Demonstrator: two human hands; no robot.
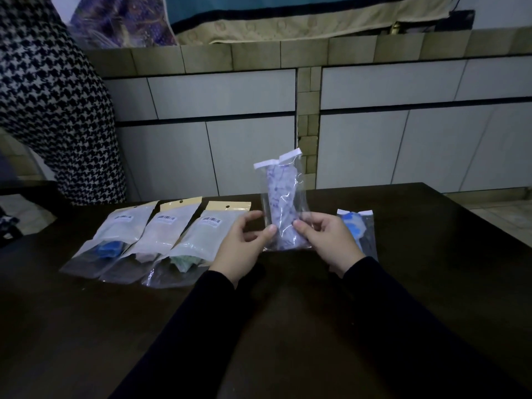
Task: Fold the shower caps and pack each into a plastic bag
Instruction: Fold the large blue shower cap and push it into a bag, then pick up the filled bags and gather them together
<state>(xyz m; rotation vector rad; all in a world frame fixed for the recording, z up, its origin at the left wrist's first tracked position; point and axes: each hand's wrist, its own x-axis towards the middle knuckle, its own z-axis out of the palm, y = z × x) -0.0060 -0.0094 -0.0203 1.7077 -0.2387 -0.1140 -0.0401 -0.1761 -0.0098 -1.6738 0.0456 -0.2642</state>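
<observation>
Two hands hold a clear plastic bag upright above a dark wooden table. The left hand and right hand pinch its lower edges; a folded purple-patterned shower cap sits inside.

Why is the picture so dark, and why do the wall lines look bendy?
Head view: dim room light leaves the table nearly black; the wide lens curves the tiled wall; glare streaks the clear bag that both hands hold; nothing looks badly blurred.

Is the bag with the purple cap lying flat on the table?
No, both hands, left and right, hold the bag upright, its lower end just above the table.
</observation>
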